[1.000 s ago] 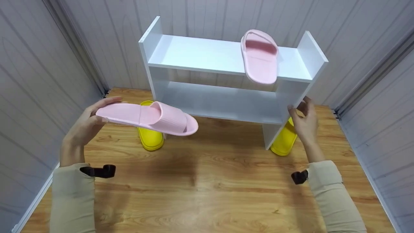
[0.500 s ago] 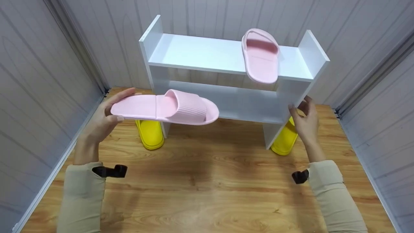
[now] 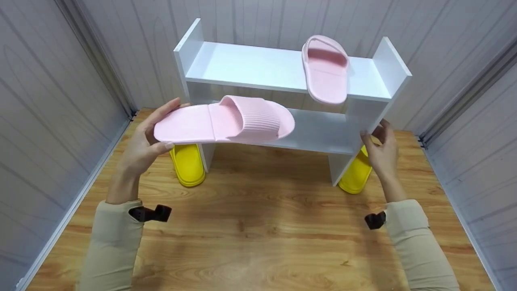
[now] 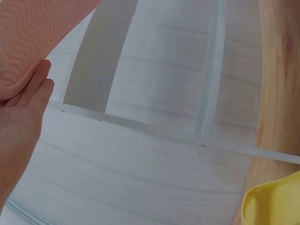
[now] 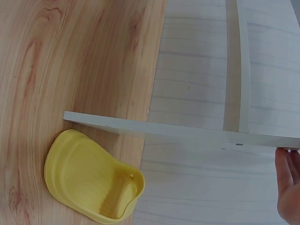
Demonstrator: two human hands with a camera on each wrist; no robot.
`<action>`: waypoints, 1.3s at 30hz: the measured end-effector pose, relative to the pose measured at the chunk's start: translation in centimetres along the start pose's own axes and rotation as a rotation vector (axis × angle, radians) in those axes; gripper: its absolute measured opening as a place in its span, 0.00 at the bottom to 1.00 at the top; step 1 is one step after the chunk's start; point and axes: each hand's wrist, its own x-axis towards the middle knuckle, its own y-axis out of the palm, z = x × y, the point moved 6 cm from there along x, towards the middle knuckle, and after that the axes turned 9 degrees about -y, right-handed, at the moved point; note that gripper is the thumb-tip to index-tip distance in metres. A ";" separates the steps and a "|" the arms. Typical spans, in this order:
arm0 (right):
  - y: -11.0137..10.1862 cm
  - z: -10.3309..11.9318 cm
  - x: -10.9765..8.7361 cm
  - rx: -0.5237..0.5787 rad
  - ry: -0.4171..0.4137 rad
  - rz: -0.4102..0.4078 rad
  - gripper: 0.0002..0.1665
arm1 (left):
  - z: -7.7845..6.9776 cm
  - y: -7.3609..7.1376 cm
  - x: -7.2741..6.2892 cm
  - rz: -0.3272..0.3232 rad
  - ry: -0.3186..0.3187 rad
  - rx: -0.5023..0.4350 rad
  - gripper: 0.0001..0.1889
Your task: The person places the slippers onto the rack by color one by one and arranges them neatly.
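Note:
My left hand (image 3: 141, 147) grips a pink slide slipper (image 3: 258, 119) by its heel end, thumb at the near edge and fingers at the far side. The slipper hangs in the air in front of a white two-tier shelf (image 3: 246, 66), its toe pointing right. In the left wrist view its wavy-patterned sole (image 4: 33, 33) shows. My right hand (image 3: 381, 151) holds the shelf's right side panel, with the thumb at its front edge and the fingers partly hidden behind. Another pink slipper (image 3: 326, 76) lies on the top tier, right of centre, heel jutting over the front edge.
A yellow slipper (image 3: 189, 165) stands on the wooden floor (image 3: 258, 242) by the shelf's left side. A second yellow slipper (image 3: 355, 173) stands outside the right panel, below my right hand. Pale panelled walls (image 3: 40, 101) enclose the spot left, right and behind.
My left hand has moved right and upward with the pink slipper, which now overlaps the lower tier in the head view. My right hand and the shelf look almost unmoved.

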 end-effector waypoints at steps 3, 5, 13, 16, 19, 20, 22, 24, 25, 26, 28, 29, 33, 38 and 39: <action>0.0 1.2 -0.2 0.012 0.004 0.004 0.30 | -0.4 0.3 0.2 -0.022 0.029 -0.016 0.37; 0.1 2.1 -0.3 0.025 0.001 0.004 0.30 | -0.7 0.4 0.2 -0.035 0.049 -0.021 0.37; 0.1 3.1 -0.5 0.030 -0.016 0.001 0.30 | -1.4 1.2 0.6 -0.125 0.111 -0.053 0.38; 0.2 3.1 -0.5 0.024 -0.018 0.005 0.30 | -1.4 1.6 0.8 -0.150 0.120 -0.047 0.39; 0.1 3.2 -0.4 0.019 -0.025 0.000 0.29 | -1.4 2.1 1.1 -0.168 0.132 -0.020 0.40; 0.1 3.1 -0.4 0.019 -0.024 -0.001 0.29 | -1.3 2.2 1.3 -0.179 0.133 -0.014 0.41; 0.1 2.7 -0.4 0.015 -0.017 -0.001 0.30 | -1.2 2.4 1.5 -0.204 0.133 -0.002 0.42; 0.1 2.0 -0.3 0.010 -0.010 0.002 0.30 | -1.1 2.5 1.7 -0.233 0.130 0.005 0.42; 0.1 1.5 -0.2 0.007 -0.008 0.004 0.30 | -1.0 2.6 1.8 -0.251 0.130 0.011 0.42; 0.2 1.1 -0.1 0.004 -0.006 0.006 0.31 | -0.9 2.7 1.9 -0.265 0.131 0.021 0.42; 0.2 0.4 0.0 0.001 -0.010 0.005 0.31 | -0.8 2.9 2.0 -0.293 0.135 0.048 0.42; 0.2 0.2 0.0 0.002 -0.013 0.005 0.31 | -0.7 3.0 2.1 -0.304 0.141 0.062 0.42; 0.2 -0.1 0.1 0.007 -0.024 -0.002 0.31 | -0.3 3.4 2.4 -0.335 0.154 0.111 0.41; 0.2 0.0 0.0 0.015 -0.035 -0.007 0.30 | 0.0 4.0 2.7 -0.377 0.167 0.154 0.42; 0.2 0.0 -0.1 0.013 -0.035 -0.007 0.30 | 0.0 4.1 2.8 -0.385 0.170 0.162 0.43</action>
